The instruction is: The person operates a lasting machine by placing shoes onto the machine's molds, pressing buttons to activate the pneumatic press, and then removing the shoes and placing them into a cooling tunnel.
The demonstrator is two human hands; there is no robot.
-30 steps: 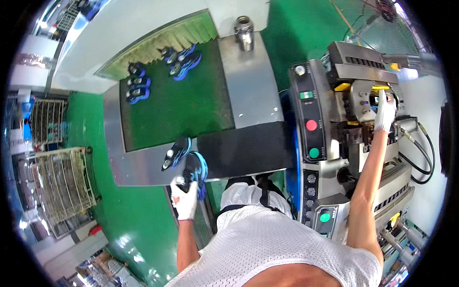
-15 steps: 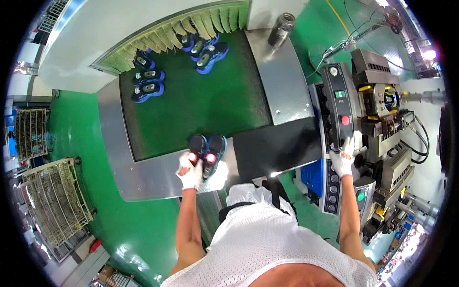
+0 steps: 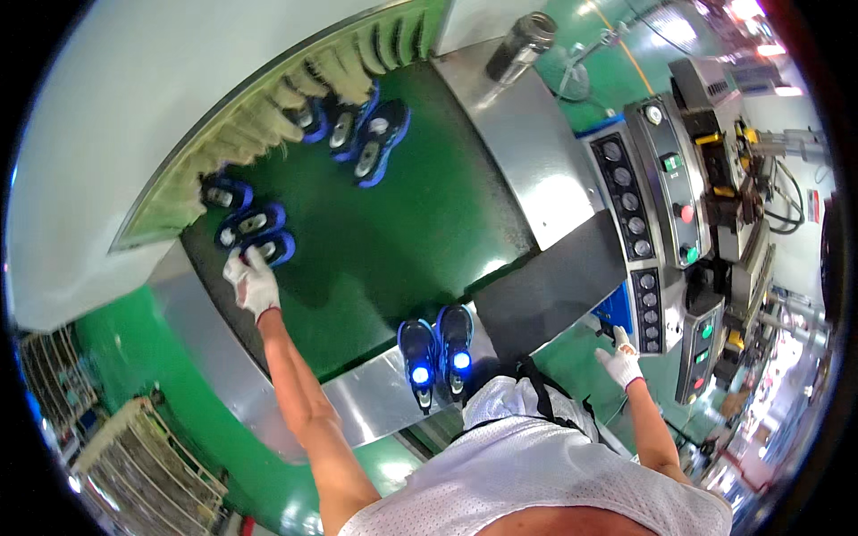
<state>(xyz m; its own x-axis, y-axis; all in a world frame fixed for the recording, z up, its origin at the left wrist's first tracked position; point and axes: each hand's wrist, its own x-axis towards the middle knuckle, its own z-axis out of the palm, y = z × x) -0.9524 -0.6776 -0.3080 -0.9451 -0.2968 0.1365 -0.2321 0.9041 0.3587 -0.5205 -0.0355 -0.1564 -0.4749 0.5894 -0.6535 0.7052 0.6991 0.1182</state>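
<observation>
A pale housing (image 3: 134, 107) rises beyond the green belt (image 3: 357, 250), with a fringe of pale strips (image 3: 259, 125) hanging along the belt's far edge. To the right of the belt stands a grey machine (image 3: 666, 192) with dials and coloured buttons, and a metal frame (image 3: 536, 152) borders the belt. On that frame, a dark mat (image 3: 550, 290) lies by the belt's near right corner and a metal flask (image 3: 523, 45) stands at the belt's far right.

Three dark shoes with blue soles, the far trio (image 3: 380, 147), sit toward the belt's far side; the left trio (image 3: 255, 221) sits by its left edge. The standing pair (image 3: 418, 348) rests on the frame at the belt's near edge, clear of both hands.

Your gloved left hand (image 3: 253, 284) is at the belt's left side, fingertips at the nearest shoe (image 3: 275, 247) of the left trio — I cannot tell whether they have closed on it. Your right hand (image 3: 619, 362) is off the belt, to its right, fingers spread and holding nothing.

Set thumb and fingers firmly on opposite sides of that shoe before taking any weight. Its neighbour sits just beside it, so draw away from that side — and keep your forearm high over the belt's near edge.
</observation>
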